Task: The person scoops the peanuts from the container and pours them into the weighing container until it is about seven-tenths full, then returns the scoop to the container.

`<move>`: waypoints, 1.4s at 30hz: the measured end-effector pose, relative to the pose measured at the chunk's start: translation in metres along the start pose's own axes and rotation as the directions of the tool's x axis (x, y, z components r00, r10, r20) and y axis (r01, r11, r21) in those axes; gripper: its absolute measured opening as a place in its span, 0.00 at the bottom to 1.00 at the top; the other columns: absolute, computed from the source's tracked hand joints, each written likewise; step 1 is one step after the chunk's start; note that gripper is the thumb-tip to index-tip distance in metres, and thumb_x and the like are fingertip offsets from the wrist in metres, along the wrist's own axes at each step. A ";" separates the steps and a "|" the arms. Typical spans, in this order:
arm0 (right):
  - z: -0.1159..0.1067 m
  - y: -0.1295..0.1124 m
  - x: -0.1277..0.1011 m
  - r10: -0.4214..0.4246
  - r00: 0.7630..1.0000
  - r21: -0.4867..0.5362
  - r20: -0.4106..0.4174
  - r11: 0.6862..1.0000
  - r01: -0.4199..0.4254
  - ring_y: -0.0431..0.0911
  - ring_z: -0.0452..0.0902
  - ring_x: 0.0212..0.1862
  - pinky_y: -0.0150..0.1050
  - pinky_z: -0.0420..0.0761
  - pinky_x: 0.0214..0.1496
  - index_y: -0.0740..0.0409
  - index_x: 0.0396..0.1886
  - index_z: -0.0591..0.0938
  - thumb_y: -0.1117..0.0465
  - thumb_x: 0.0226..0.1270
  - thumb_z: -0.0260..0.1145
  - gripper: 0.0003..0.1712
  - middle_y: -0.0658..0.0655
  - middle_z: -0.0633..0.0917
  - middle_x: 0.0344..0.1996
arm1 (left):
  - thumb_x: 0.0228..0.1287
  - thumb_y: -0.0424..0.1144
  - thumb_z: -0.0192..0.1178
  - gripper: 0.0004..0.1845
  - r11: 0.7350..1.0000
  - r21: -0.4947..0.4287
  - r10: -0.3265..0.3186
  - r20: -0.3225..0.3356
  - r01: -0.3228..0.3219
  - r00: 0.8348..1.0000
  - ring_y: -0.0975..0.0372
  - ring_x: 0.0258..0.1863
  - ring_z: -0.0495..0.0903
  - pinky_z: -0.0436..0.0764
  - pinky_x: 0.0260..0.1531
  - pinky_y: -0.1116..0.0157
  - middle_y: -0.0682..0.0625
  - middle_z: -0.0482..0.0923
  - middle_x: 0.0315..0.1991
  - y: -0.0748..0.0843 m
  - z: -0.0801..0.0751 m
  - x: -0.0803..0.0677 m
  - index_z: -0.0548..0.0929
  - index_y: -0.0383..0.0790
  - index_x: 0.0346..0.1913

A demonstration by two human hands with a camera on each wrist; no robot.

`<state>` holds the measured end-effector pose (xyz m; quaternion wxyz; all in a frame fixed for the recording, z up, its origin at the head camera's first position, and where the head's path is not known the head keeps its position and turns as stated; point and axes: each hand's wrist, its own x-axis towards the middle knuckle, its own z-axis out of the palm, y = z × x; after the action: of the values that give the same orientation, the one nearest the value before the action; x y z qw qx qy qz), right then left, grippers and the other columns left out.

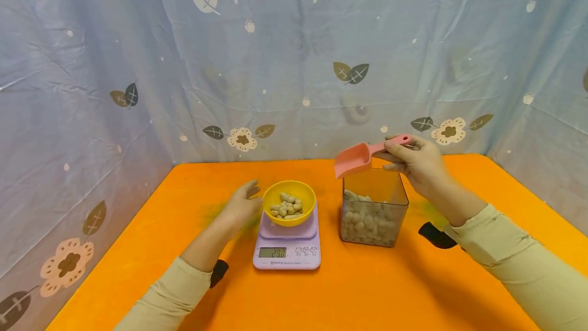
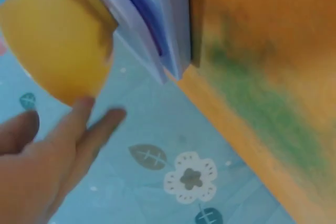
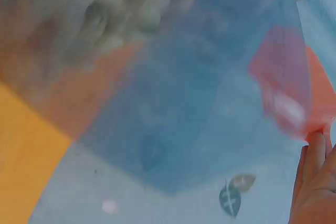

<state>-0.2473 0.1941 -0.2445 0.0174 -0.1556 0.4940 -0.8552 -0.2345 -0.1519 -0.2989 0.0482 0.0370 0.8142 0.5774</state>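
Above the clear peanut container (image 1: 374, 208), right hand (image 1: 415, 160) pinches the pink scoop (image 1: 352, 159) by its handle, judged light, rigid, best held there; left hand (image 1: 242, 206), fingers spread, rests beside the yellow bowl (image 1: 289, 202).

Scale display (image 1: 272, 252): digits too small to read surely
Container (image 3: 173, 77): blurred; peanuts (image 3: 94, 19) inside smeared
Scoop (image 3: 286, 93): blurred beside the container; contents hidden

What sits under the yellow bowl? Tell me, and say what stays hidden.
The yellow bowl, holding peanuts, stands on the platform of a lilac kitchen scale, whose display shows below. The bowl covers most of the platform, and the scale hides the orange table beneath it.
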 end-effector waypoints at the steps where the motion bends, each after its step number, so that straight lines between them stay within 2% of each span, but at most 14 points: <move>1: -0.005 -0.003 -0.002 -0.006 1.000 0.013 0.006 1.000 0.006 0.48 0.87 0.37 0.36 0.85 0.32 0.66 0.36 0.82 0.73 0.68 0.60 0.05 0.61 0.88 0.34 | 0.72 0.25 0.44 0.30 1.000 0.003 0.017 -0.023 -0.017 1.000 0.38 0.69 0.57 0.62 0.67 0.46 0.28 0.53 0.71 0.002 0.000 0.000 0.50 0.24 0.73; 6: -0.027 -0.016 -0.009 -0.023 1.000 0.071 0.015 0.997 0.022 0.51 0.87 0.38 0.37 0.86 0.34 0.68 0.38 0.82 0.74 0.68 0.58 0.07 0.64 0.87 0.35 | 0.72 0.24 0.44 0.29 0.994 -0.043 0.091 -0.105 -0.096 0.990 0.39 0.69 0.59 0.63 0.67 0.49 0.30 0.55 0.71 0.012 0.003 -0.002 0.51 0.25 0.73; 11: -0.044 -0.024 -0.015 0.004 1.000 0.066 -0.008 0.998 -0.003 0.51 0.87 0.38 0.37 0.86 0.35 0.68 0.38 0.83 0.74 0.68 0.58 0.07 0.65 0.87 0.35 | 0.73 0.25 0.45 0.29 0.988 -0.114 0.099 -0.089 -0.109 0.991 0.41 0.68 0.62 0.68 0.65 0.50 0.31 0.56 0.71 0.025 0.011 -0.006 0.52 0.26 0.73; 16: -0.056 -0.030 -0.018 0.045 0.998 -0.108 -0.047 0.993 -0.050 0.47 0.87 0.37 0.35 0.85 0.33 0.64 0.34 0.84 0.72 0.69 0.59 0.07 0.60 0.87 0.33 | 0.73 0.26 0.47 0.29 0.979 -0.197 0.057 0.006 -0.054 0.998 0.42 0.66 0.65 0.71 0.62 0.51 0.32 0.57 0.71 0.035 0.030 -0.004 0.52 0.26 0.74; 20: -0.057 -0.032 -0.017 0.087 0.995 -0.292 -0.056 0.951 -0.099 0.43 0.87 0.36 0.34 0.85 0.31 0.59 0.33 0.85 0.70 0.69 0.61 0.08 0.56 0.88 0.31 | 0.73 0.26 0.48 0.29 0.977 -0.211 0.043 0.088 -0.023 0.995 0.40 0.64 0.68 0.73 0.61 0.50 0.32 0.59 0.70 0.044 0.049 -0.002 0.54 0.27 0.73; 23: -0.055 -0.034 -0.014 0.118 0.991 -0.428 -0.066 0.894 -0.135 0.42 0.86 0.36 0.33 0.85 0.30 0.57 0.33 0.84 0.68 0.69 0.62 0.06 0.54 0.88 0.30 | 0.73 0.27 0.49 0.29 0.979 -0.204 0.043 0.151 -0.011 0.988 0.40 0.63 0.68 0.73 0.60 0.50 0.31 0.60 0.70 0.051 0.065 -0.002 0.55 0.27 0.73; 25: -0.051 -0.034 -0.011 0.127 0.989 -0.535 -0.072 0.832 -0.145 0.40 0.86 0.36 0.34 0.85 0.31 0.60 0.35 0.82 0.67 0.70 0.61 0.04 0.52 0.88 0.30 | 0.73 0.27 0.48 0.29 0.980 -0.199 0.041 0.196 -0.001 0.980 0.41 0.64 0.68 0.72 0.61 0.50 0.31 0.60 0.70 0.055 0.077 0.000 0.55 0.27 0.73; 27: -0.046 -0.035 -0.008 0.132 0.988 -0.642 -0.079 0.752 -0.151 0.39 0.86 0.35 0.34 0.85 0.32 0.65 0.39 0.78 0.66 0.71 0.61 0.04 0.50 0.88 0.29 | 0.73 0.27 0.48 0.29 0.982 -0.188 0.037 0.237 0.008 0.971 0.42 0.66 0.66 0.72 0.61 0.50 0.31 0.59 0.70 0.058 0.088 0.002 0.54 0.27 0.73; 31: -0.032 -0.033 0.001 0.157 0.986 -0.805 -0.065 0.576 -0.144 0.41 0.85 0.33 0.37 0.86 0.33 0.77 0.49 0.72 0.66 0.72 0.60 0.16 0.52 0.87 0.31 | 0.74 0.28 0.49 0.30 0.985 -0.165 0.003 0.284 0.045 0.959 0.42 0.66 0.65 0.72 0.61 0.50 0.31 0.58 0.71 0.063 0.105 0.013 0.54 0.28 0.74; 34: -0.021 -0.028 0.008 0.185 0.982 -0.887 -0.029 0.448 -0.110 0.45 0.85 0.33 0.40 0.86 0.32 0.79 0.50 0.73 0.67 0.71 0.61 0.17 0.57 0.87 0.31 | 0.74 0.29 0.49 0.30 0.982 -0.167 -0.030 0.298 0.083 0.954 0.41 0.66 0.64 0.72 0.61 0.50 0.31 0.58 0.71 0.064 0.112 0.022 0.53 0.28 0.74; 36: -0.016 -0.023 0.012 0.213 0.977 -0.920 -0.003 0.384 -0.086 0.49 0.85 0.33 0.42 0.87 0.31 0.78 0.47 0.74 0.68 0.69 0.62 0.15 0.59 0.86 0.30 | 0.75 0.30 0.49 0.29 0.979 -0.179 -0.043 0.306 0.102 0.951 0.40 0.66 0.64 0.72 0.61 0.49 0.31 0.58 0.70 0.064 0.116 0.026 0.54 0.28 0.74; 37: -0.014 -0.019 0.013 0.234 0.972 -0.926 0.013 0.369 -0.077 0.51 0.86 0.33 0.43 0.87 0.31 0.78 0.45 0.75 0.68 0.69 0.63 0.14 0.60 0.86 0.30 | 0.75 0.30 0.48 0.29 0.978 -0.180 -0.048 0.311 0.109 0.949 0.40 0.66 0.64 0.72 0.61 0.49 0.31 0.59 0.70 0.063 0.118 0.028 0.54 0.27 0.74; 39: -0.012 -0.012 0.015 0.268 0.963 -0.929 0.034 0.363 -0.068 0.55 0.86 0.33 0.45 0.87 0.31 0.78 0.43 0.76 0.69 0.68 0.63 0.12 0.62 0.86 0.28 | 0.75 0.30 0.48 0.29 0.977 -0.182 -0.050 0.323 0.114 0.945 0.40 0.65 0.65 0.72 0.61 0.49 0.31 0.60 0.69 0.063 0.120 0.030 0.54 0.27 0.74; 42: -0.014 -0.004 0.015 0.289 0.956 -0.916 0.045 0.395 -0.076 0.57 0.86 0.34 0.45 0.87 0.30 0.78 0.42 0.76 0.69 0.68 0.62 0.12 0.66 0.86 0.29 | 0.75 0.30 0.49 0.28 0.977 -0.182 -0.045 0.334 0.112 0.941 0.39 0.65 0.66 0.73 0.60 0.49 0.31 0.61 0.69 0.062 0.123 0.031 0.56 0.27 0.73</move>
<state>-0.2648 0.2051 -0.2441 0.0735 -0.1685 0.8861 -0.4256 -0.2505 -0.0127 -0.2823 0.2094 0.0949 0.7340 0.6391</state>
